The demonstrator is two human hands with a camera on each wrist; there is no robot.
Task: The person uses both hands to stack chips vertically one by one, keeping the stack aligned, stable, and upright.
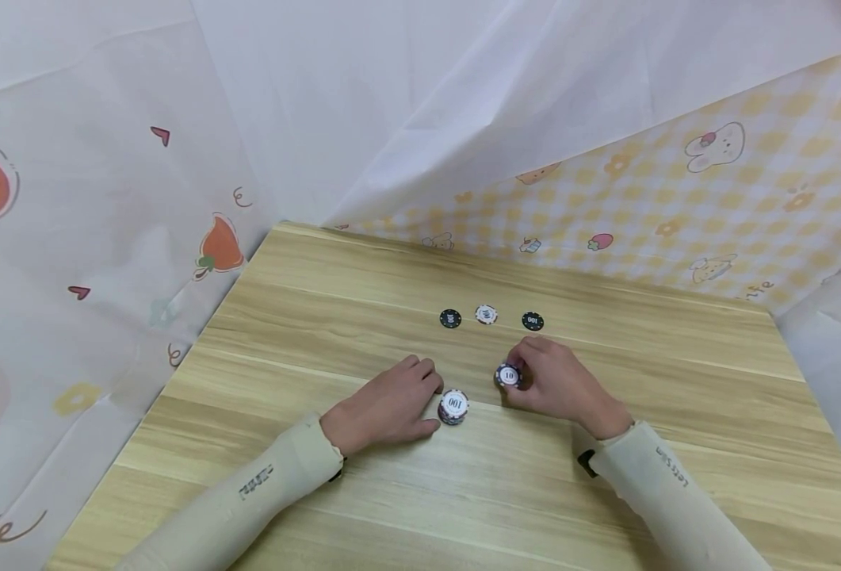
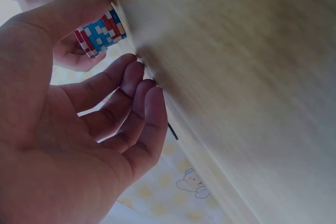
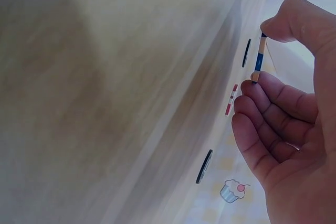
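Observation:
My right hand (image 1: 561, 382) pinches a blue-and-white poker chip (image 1: 509, 375) marked 10 between thumb and fingers. In the right wrist view this chip (image 3: 259, 60) is seen edge-on, held above the tabletop. A short stack of poker chips (image 1: 453, 406), topped by a white one marked 100, stands between the two hands. Beside that stack my left hand (image 1: 390, 406) rests on the table, thumb and loosely bent fingers spread around its left side. The left wrist view shows red and blue edges on the stack (image 2: 101, 34); whether the thumb touches it I cannot tell.
Behind the hands, three single chips lie flat in a row: a black chip (image 1: 450, 319), a white chip (image 1: 487, 315) and another black chip (image 1: 533, 320). The wooden table (image 1: 320, 277) is bordered by patterned cloth (image 1: 605, 206) at the back and left.

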